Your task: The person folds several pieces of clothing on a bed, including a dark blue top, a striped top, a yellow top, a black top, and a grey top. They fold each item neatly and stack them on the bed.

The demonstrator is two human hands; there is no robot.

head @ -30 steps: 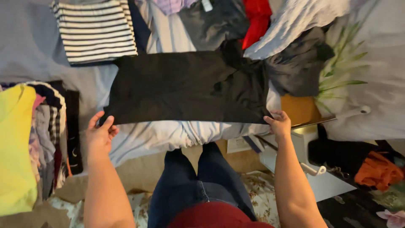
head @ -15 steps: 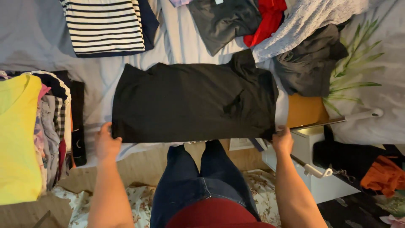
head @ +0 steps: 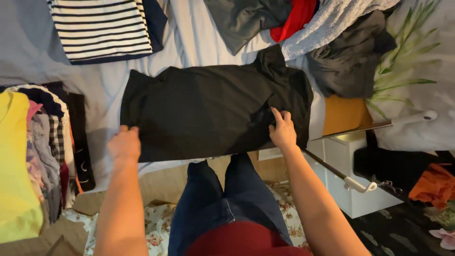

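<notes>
The left hand (head: 124,143) grips the near left edge of the black shirt (head: 213,111), fingers curled under it. The right hand (head: 283,131) lies flat and spread on its right part. The shirt lies folded on the bed (head: 199,42), a striped top (head: 102,28) beyond, a clothes pile (head: 28,156) left.

A striped top (head: 102,28), a red garment (head: 296,16) and a yellow garment (head: 16,161) lie nearby.
</notes>
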